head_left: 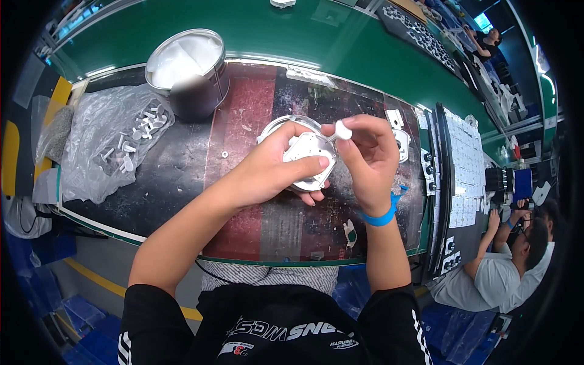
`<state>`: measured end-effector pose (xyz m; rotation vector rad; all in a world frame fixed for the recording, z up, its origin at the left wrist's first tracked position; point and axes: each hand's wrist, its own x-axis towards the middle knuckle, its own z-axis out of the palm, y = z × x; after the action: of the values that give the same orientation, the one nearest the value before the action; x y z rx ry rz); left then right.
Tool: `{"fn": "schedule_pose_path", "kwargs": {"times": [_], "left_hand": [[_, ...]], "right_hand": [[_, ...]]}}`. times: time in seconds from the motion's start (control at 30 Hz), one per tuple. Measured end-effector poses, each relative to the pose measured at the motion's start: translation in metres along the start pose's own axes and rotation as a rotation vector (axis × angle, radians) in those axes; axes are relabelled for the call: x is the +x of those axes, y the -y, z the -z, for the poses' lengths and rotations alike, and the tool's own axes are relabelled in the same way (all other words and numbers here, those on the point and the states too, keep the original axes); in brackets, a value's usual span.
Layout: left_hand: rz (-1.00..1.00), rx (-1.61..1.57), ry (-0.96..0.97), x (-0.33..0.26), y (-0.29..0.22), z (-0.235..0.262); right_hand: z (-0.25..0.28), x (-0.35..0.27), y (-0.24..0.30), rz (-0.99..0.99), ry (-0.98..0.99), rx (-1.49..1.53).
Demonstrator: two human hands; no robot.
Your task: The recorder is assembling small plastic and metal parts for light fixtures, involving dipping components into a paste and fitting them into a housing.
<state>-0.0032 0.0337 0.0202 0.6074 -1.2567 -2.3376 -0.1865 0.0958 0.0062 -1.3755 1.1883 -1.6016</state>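
Note:
My left hand (pixel 263 169) is closed around a white flat housing (pixel 310 149) with angled edges and small holes, its thumb pressed on the upper face. Between the thumb and fingers of my right hand (pixel 375 155), a small white part with a round head and a thin stem (pixel 343 130) is pinched. Its stem points toward the housing's edge; whether the two touch I cannot tell. A round pale-rimmed piece (pixel 294 120) shows behind the left fingers, partly hidden by them. A blue band (pixel 382 218) circles my right wrist.
A clear plastic bag (pixel 91 140) with several similar stemmed parts (pixel 147 126) lies at left. Behind it stands a dark bucket (pixel 207 97) with white lining. White plates (pixel 399 141) lie right of my hand, beside stacked trays (pixel 463 176). Co-workers (pixel 496 267) sit at far right.

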Motion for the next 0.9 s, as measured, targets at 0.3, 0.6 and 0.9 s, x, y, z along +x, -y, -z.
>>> {"fn": "schedule_pose_path", "kwargs": {"times": [0.3,0.6,0.9], "left_hand": [[-0.079,0.013,-0.009,0.000,0.003,0.004],[-0.246,0.132,-0.318,0.052,-0.022,0.031],[-0.164,0.859,-0.498,0.210,-0.046,0.083]], "right_hand": [[0.007,0.007,-0.012,0.174,0.144,-0.145],[0.022,0.016,-0.007,0.123,-0.284,0.052],[0.028,0.013,-0.028,0.109,-0.268,0.070]]}}
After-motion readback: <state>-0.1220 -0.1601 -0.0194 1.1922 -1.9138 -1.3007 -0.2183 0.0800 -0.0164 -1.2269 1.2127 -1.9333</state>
